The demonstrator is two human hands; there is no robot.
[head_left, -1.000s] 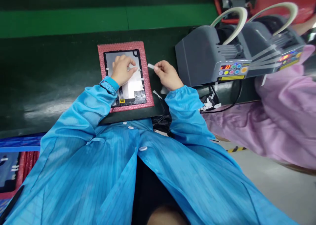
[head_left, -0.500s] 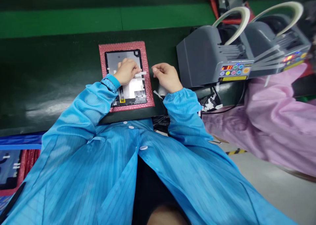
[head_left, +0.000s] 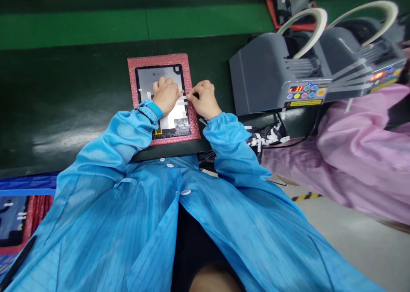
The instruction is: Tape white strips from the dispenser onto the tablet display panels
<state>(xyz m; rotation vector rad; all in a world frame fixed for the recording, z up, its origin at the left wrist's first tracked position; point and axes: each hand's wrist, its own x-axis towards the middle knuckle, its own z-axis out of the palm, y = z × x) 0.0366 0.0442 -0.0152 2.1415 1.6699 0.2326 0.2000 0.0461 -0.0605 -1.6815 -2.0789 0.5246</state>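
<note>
A flat tablet-like screen assembly (head_left: pixel 174 116), silver with a black frame, lies on a pink bubble-wrap bag (head_left: pixel 194 131) on the dark bench. Over the panel, my left hand (head_left: pixel 165 96) has its fingers curled, with the fingertips by the right edge; whatever they pinch is too small to make out. From the right, my right hand (head_left: pixel 205 99) reaches that edge, thumb and forefinger pinched on the end of a short white tape strip (head_left: pixel 185 98). Other small white tape pieces sit along the panel's edges.
Two grey tape dispensers (head_left: pixel 261 74) with white tape rolls stand at the right. Tape scraps on black plastic (head_left: pixel 270 136) lie below them. A co-worker's pink sleeve (head_left: pixel 349 134) is at far right. A blue crate (head_left: pixel 28 193) at lower left holds more wrapped panels.
My right hand has moved left, from beside the bag to the panel's right edge and the tape strip. My left hand has shifted only slightly and stays over the panel.
</note>
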